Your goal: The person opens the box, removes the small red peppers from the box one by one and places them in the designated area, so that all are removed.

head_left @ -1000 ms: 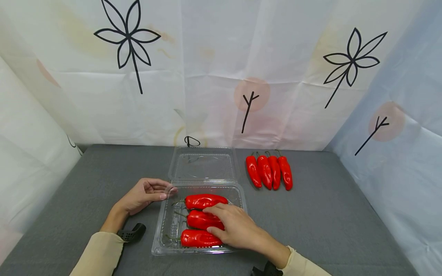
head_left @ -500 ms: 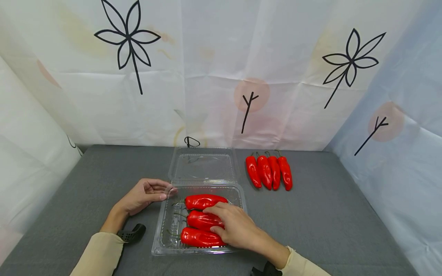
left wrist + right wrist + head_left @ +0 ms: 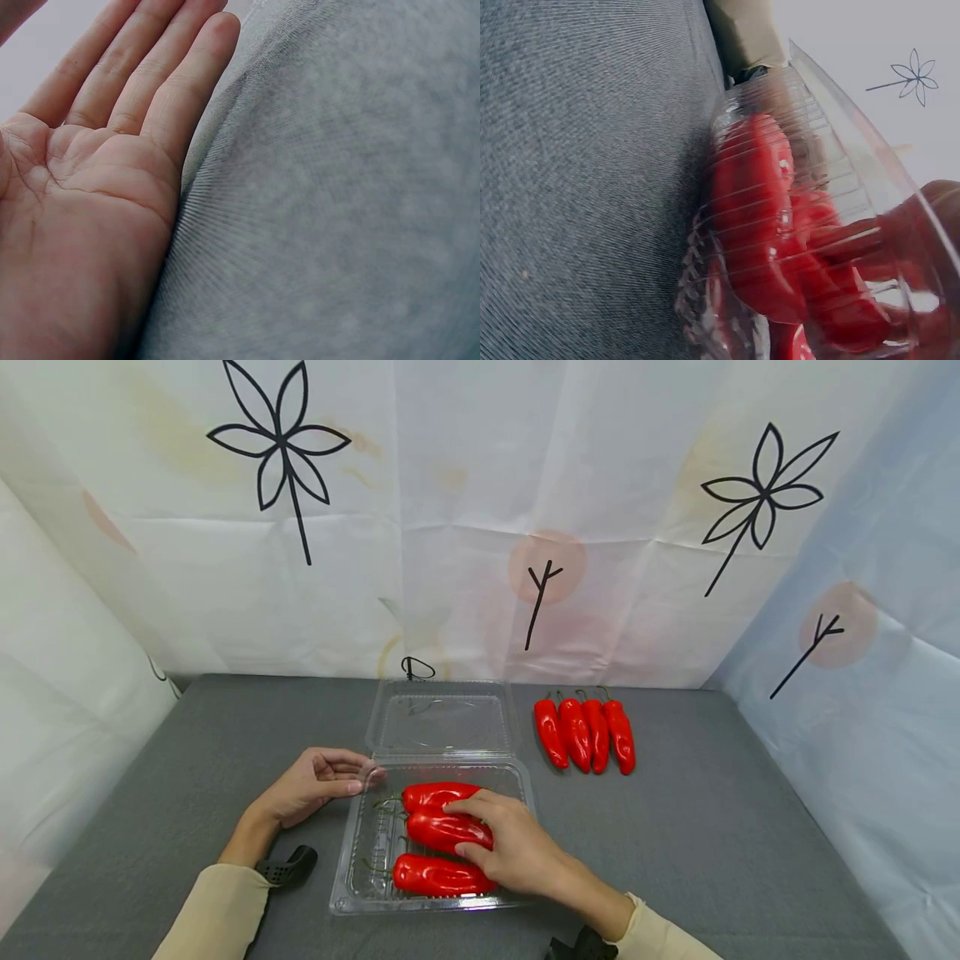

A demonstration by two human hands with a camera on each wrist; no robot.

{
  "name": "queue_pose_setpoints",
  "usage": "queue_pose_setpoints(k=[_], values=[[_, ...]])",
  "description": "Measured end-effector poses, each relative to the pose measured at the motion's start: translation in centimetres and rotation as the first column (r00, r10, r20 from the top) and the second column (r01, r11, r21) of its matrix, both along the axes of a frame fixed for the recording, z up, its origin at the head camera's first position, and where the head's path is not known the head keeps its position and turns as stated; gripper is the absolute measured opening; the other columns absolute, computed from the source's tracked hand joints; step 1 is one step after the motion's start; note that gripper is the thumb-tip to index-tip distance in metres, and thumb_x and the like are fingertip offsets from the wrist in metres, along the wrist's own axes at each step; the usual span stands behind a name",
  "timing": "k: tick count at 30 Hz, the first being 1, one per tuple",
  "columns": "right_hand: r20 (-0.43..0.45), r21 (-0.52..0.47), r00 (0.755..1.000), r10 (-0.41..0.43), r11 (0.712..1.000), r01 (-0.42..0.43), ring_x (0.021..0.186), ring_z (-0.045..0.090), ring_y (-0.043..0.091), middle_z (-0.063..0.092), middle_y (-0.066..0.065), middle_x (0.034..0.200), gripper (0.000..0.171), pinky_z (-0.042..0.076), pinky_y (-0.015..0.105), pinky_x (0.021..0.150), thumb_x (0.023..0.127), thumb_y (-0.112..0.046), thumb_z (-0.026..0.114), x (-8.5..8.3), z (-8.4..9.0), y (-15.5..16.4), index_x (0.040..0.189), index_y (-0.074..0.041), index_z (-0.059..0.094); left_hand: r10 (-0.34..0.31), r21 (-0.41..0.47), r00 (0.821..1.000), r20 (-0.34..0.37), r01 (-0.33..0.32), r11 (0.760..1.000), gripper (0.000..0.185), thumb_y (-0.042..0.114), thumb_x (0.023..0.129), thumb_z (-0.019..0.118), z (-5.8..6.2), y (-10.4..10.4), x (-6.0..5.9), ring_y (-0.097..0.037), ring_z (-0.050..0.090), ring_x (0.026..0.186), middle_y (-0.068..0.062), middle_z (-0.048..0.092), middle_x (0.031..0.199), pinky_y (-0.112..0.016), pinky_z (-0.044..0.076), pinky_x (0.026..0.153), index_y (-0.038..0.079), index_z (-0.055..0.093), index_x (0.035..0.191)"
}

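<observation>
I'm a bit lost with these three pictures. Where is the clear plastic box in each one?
Head: the clear plastic box is at the lower centre, open, its lid laid back.
Left wrist: I can't make it out for certain; the top edge is too blurred.
Right wrist: the clear plastic box runs from the upper centre down to the lower right.
Shared landmark: the grey tabletop, in all three views.

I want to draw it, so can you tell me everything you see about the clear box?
The box is see-through and shiny, and looks like thin plastic, with ribbed walls. Its lid is joined along the far side and is open, folded back. It sits on the grey cloth surface. Three red peppers lie in it. The left hand seems to touch its far left corner; the right hand reaches in from the right.
</observation>
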State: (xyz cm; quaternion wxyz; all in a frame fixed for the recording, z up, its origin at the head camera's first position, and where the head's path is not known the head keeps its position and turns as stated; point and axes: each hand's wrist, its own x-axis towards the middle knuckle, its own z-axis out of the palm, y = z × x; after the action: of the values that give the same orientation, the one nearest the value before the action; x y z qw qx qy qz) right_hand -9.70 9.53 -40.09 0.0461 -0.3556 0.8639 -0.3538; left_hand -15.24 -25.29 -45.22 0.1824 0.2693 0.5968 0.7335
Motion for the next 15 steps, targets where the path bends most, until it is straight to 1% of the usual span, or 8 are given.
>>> queue_pose_setpoints(k=[3, 9, 12, 15], values=[[0.043, -0.046, 0.999, -0.001, 0.999, 0.003, 0.101, 0.06, 0.011, 0.066, -0.004, 0.114, 0.046, 0.054, 0.028, 0.083, 0.086, -0.008, 0.081, -0.1, 0.3, 0.2, 0.13, -0.014, 0.067, 0.0, 0.0, 1.0, 0.002, 0.0, 1.0, 0.032, -0.01, 0.096, 0.059, 0.0, 0.0, 0.0, -0.025, 0.068, 0.115, -0.019, 0.07, 0.123, -0.033, 0.054, 0.095, -0.012, 0.061, 0.128], [0.089, -0.111, 0.996, 0.002, 0.994, 0.008, 0.097, 0.06, 0.013, 0.066, -0.003, 0.112, 0.048, 0.055, 0.026, 0.079, 0.086, -0.007, 0.08, -0.2, 0.9, 0.5, 0.132, -0.011, 0.066, 0.007, -0.004, 1.0, -0.003, -0.007, 1.0, 0.032, -0.011, 0.096, 0.059, -0.1, 0.0, -0.1, -0.023, 0.069, 0.113, -0.017, 0.071, 0.122, -0.032, 0.055, 0.094, -0.01, 0.062, 0.128], [0.1, -0.127, 0.995, -0.012, 0.992, 0.025, 0.094, 0.06, 0.013, 0.066, -0.004, 0.109, 0.048, 0.056, 0.026, 0.078, 0.086, -0.007, 0.081, -0.2, 1.2, 0.7, 0.132, -0.012, 0.066, 0.005, 0.001, 1.0, -0.005, -0.005, 1.0, 0.033, -0.011, 0.095, 0.059, -0.2, 0.0, -0.1, -0.022, 0.069, 0.113, -0.016, 0.071, 0.121, -0.032, 0.055, 0.094, -0.01, 0.062, 0.128], [0.086, -0.136, 0.996, -0.029, 0.99, 0.041, 0.093, 0.061, 0.012, 0.066, -0.006, 0.108, 0.048, 0.057, 0.028, 0.078, 0.085, -0.007, 0.081, -0.4, 1.6, 0.9, 0.131, -0.013, 0.067, -0.001, 0.01, 1.0, -0.006, 0.001, 1.0, 0.033, -0.011, 0.095, 0.059, -0.2, 0.0, 0.0, -0.023, 0.069, 0.114, -0.016, 0.071, 0.122, -0.032, 0.055, 0.094, -0.01, 0.062, 0.128]])
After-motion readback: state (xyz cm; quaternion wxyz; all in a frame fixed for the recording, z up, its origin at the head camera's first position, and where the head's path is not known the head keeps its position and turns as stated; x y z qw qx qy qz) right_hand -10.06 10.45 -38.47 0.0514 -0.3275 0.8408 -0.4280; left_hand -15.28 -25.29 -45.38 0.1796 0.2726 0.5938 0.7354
